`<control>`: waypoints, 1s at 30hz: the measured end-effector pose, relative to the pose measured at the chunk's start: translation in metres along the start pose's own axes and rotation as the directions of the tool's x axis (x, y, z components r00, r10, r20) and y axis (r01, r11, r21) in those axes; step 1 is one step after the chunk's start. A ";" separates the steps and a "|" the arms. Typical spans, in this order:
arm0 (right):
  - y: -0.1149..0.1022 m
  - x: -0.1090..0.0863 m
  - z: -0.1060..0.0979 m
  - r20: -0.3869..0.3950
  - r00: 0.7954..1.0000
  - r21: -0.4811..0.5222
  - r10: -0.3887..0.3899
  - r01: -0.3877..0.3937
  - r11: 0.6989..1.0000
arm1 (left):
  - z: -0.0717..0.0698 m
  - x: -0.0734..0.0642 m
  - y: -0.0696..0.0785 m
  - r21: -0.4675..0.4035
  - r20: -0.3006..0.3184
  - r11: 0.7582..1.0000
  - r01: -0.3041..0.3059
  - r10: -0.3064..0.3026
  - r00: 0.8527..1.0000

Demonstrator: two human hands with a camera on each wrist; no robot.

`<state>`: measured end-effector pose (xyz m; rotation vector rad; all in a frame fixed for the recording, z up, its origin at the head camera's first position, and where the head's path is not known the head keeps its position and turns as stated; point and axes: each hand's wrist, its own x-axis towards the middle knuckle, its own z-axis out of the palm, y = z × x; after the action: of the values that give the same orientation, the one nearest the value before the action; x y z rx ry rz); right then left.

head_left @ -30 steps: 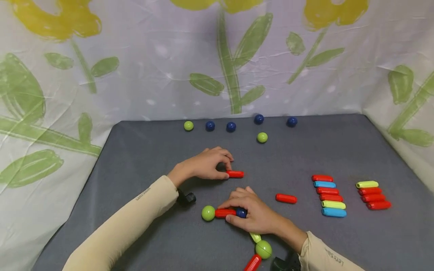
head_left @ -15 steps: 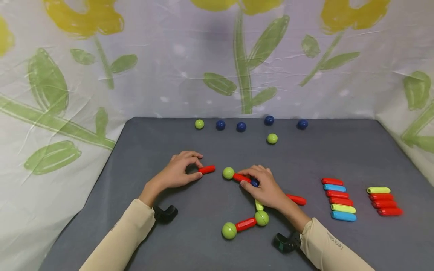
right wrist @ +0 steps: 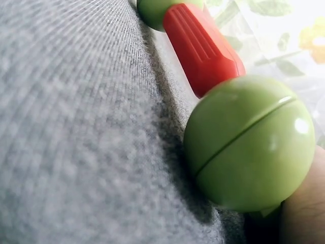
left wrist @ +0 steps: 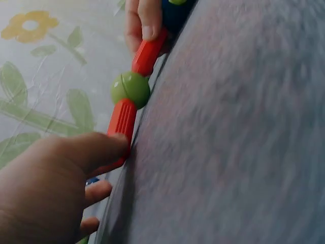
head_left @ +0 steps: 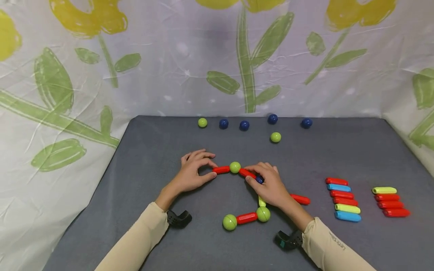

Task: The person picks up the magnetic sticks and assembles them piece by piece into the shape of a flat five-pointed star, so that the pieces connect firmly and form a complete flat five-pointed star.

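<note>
My left hand (head_left: 194, 171) pinches a red rod (head_left: 221, 169) between thumb and forefinger, its far end right at a green ball (head_left: 235, 167). From that ball a second red rod (head_left: 247, 173) runs to a dark blue ball (head_left: 259, 179), partly covered by my right hand (head_left: 269, 184), whose thumb and fingers grip that rod near the blue ball. A yellow-green rod (head_left: 262, 201) comes out under the right hand and meets another green ball (head_left: 263, 214). A red rod (head_left: 246, 218) links it to a green ball (head_left: 229, 222). The right wrist view shows this lower part close up.
A loose red rod (head_left: 300, 199) lies behind my right wrist. Two columns of rods, one with a blue rod (head_left: 347, 216) and one with a yellow rod (head_left: 384, 190), lie at the right. Several balls, such as a green ball (head_left: 275, 137), sit along the far edge.
Both hands and the chain appear farther from me than a second ago, as the view also shifted. My left hand has brought its red rod right up to the chain's end green ball.
</note>
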<state>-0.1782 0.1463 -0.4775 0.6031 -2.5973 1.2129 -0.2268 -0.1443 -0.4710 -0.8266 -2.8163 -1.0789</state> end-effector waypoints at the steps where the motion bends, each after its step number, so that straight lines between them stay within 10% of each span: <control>1: 0.000 0.000 0.000 -0.003 1.000 -0.003 0.002 -0.002 1.000 | 0.001 0.001 0.001 -0.004 -0.007 1.000 -0.005 0.005 1.000; 12: -0.002 0.001 -0.001 -0.104 0.987 -0.038 0.120 -0.124 0.992 | 0.011 -0.008 0.009 -0.103 -0.129 0.995 -0.008 -0.005 0.992; 21: -0.002 0.002 -0.003 -0.193 0.955 -0.038 0.227 -0.238 0.970 | 0.020 -0.028 0.030 -0.059 0.066 0.974 -0.221 0.224 0.972; 30: -0.002 -0.001 -0.003 -0.191 0.970 -0.048 0.153 -0.165 0.985 | 0.010 -0.026 0.013 0.006 -0.039 0.995 -0.099 0.099 0.994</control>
<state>-0.1763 0.1473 -0.4745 0.2586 -2.5524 1.1654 -0.1967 -0.1427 -0.4757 -0.9237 -2.7123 -1.0634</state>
